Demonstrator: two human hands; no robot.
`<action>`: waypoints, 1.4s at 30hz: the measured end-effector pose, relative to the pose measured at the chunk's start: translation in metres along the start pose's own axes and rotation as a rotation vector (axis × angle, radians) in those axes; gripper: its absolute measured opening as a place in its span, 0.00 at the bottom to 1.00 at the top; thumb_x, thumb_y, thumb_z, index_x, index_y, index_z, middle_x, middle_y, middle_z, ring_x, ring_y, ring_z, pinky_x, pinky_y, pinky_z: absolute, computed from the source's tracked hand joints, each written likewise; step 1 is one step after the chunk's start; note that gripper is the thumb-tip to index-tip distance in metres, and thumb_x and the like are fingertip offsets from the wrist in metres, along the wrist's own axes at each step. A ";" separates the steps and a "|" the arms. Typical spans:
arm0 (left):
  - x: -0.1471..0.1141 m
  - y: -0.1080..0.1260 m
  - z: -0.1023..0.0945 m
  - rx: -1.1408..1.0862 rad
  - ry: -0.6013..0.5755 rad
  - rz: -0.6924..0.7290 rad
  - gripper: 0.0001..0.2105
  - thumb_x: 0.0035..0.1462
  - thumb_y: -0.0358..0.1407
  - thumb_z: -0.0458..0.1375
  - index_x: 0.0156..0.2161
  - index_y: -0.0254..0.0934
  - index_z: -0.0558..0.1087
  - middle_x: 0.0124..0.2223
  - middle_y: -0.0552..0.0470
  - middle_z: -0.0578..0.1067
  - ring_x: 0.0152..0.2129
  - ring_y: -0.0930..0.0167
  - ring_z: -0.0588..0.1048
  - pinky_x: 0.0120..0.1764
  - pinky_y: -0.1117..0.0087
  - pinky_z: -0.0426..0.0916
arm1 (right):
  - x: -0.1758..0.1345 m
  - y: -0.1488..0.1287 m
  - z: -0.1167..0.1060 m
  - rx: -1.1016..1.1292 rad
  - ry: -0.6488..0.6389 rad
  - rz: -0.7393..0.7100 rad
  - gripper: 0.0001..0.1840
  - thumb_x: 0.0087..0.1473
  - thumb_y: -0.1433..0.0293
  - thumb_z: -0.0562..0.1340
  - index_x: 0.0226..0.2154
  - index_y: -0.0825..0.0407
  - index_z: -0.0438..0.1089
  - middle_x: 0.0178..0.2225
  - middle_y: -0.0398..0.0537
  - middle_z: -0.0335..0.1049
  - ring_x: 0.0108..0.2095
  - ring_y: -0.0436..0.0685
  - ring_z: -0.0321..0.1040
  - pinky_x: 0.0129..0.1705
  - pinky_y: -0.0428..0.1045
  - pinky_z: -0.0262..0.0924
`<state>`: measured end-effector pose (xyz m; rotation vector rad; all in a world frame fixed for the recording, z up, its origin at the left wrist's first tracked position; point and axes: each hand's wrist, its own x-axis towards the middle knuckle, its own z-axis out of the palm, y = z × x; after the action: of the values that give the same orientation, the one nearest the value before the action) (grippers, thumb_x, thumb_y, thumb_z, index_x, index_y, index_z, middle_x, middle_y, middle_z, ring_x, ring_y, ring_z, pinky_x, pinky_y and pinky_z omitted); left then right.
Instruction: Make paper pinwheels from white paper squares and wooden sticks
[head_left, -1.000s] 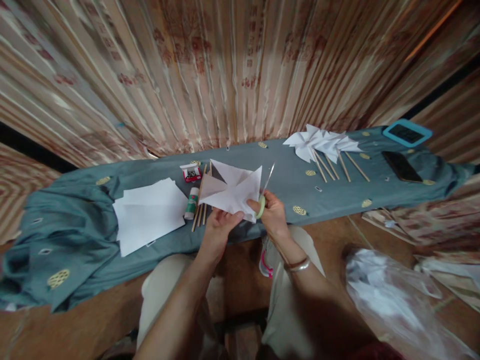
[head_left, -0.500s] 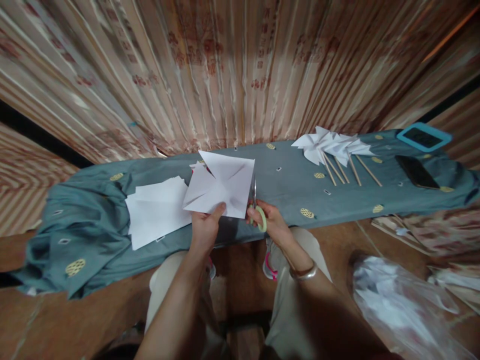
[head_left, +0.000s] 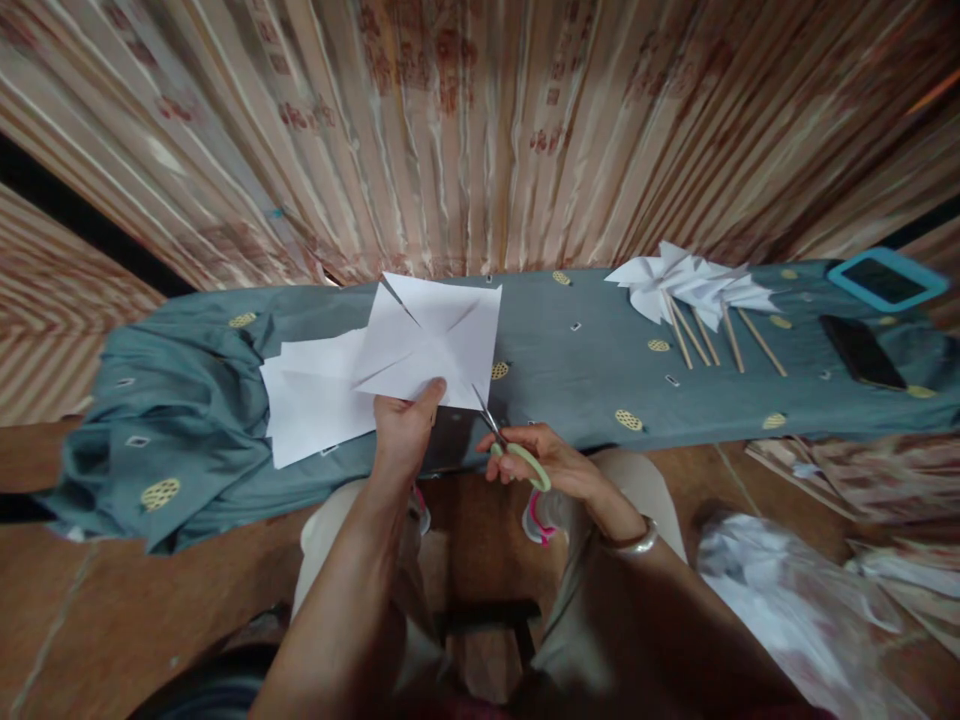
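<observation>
1. While my left hand (head_left: 405, 425) pinches the paper square (head_left: 439, 345) by its near edge, thumb on top and fingers beneath, the sheet sits over the patterned cloth (head_left: 577, 380), covering the right side of the paper stack (head_left: 315, 400).
2. My right hand (head_left: 551, 458) is half curled round the pale green handles of the scissors (head_left: 493, 424); the blades are at the square's near right corner, and I cannot tell how far apart they stand.
3. Done, as I judge it: slits from the far left and near left corners toward the middle. A line runs toward the far right corner too; I cannot tell cut from crease.
4. Left here: the near right corner seems unfinished, and no tip is folded in.
5. Over on the right, white pinwheels (head_left: 694, 288) look complete, their wooden sticks (head_left: 733, 340) pointing near.
6. On the left, the stack shows no slits.
</observation>
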<state>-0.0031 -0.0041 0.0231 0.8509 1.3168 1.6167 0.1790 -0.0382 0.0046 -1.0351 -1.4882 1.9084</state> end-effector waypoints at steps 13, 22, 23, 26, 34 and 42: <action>0.002 0.000 -0.002 -0.030 -0.021 0.039 0.19 0.39 0.33 0.66 0.41 0.30 0.76 0.32 0.48 0.80 0.31 0.66 0.77 0.41 0.66 0.71 | 0.001 -0.006 0.001 0.073 0.029 0.010 0.25 0.44 0.54 0.69 0.39 0.56 0.73 0.27 0.45 0.74 0.25 0.48 0.68 0.30 0.46 0.64; -0.002 0.002 -0.001 0.012 -0.007 -0.014 0.20 0.39 0.33 0.66 0.41 0.30 0.76 0.29 0.49 0.79 0.33 0.63 0.78 0.44 0.63 0.71 | 0.001 -0.005 0.001 0.051 0.023 0.009 0.27 0.44 0.53 0.68 0.40 0.57 0.73 0.27 0.45 0.74 0.25 0.48 0.68 0.30 0.45 0.63; -0.002 0.002 -0.001 0.012 -0.011 -0.013 0.19 0.39 0.33 0.66 0.41 0.30 0.76 0.29 0.49 0.79 0.33 0.63 0.78 0.44 0.64 0.71 | 0.001 -0.005 0.001 0.043 0.021 0.001 0.27 0.45 0.53 0.68 0.40 0.57 0.73 0.27 0.46 0.74 0.25 0.48 0.68 0.30 0.46 0.64; -0.002 0.000 -0.001 0.028 -0.022 -0.007 0.17 0.39 0.34 0.66 0.38 0.30 0.76 0.30 0.49 0.79 0.34 0.64 0.77 0.44 0.64 0.71 | 0.000 -0.005 0.000 0.013 0.013 -0.015 0.27 0.46 0.53 0.67 0.41 0.58 0.72 0.28 0.47 0.74 0.26 0.49 0.68 0.31 0.47 0.65; -0.002 0.002 -0.002 0.081 -0.044 0.003 0.15 0.39 0.35 0.65 0.35 0.30 0.76 0.28 0.50 0.78 0.34 0.64 0.77 0.44 0.63 0.70 | 0.001 -0.005 0.001 -0.014 0.014 0.005 0.30 0.45 0.51 0.68 0.40 0.59 0.72 0.27 0.46 0.71 0.25 0.48 0.64 0.29 0.47 0.62; -0.002 0.003 -0.002 0.075 -0.036 -0.023 0.10 0.37 0.36 0.66 0.26 0.32 0.74 0.30 0.48 0.78 0.32 0.65 0.77 0.42 0.64 0.71 | 0.001 -0.003 0.001 -0.008 0.028 0.038 0.31 0.43 0.50 0.69 0.40 0.60 0.72 0.26 0.45 0.70 0.24 0.47 0.63 0.28 0.46 0.59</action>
<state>-0.0049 -0.0065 0.0259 0.9021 1.3648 1.5354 0.1769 -0.0372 0.0075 -1.0976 -1.4717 1.9074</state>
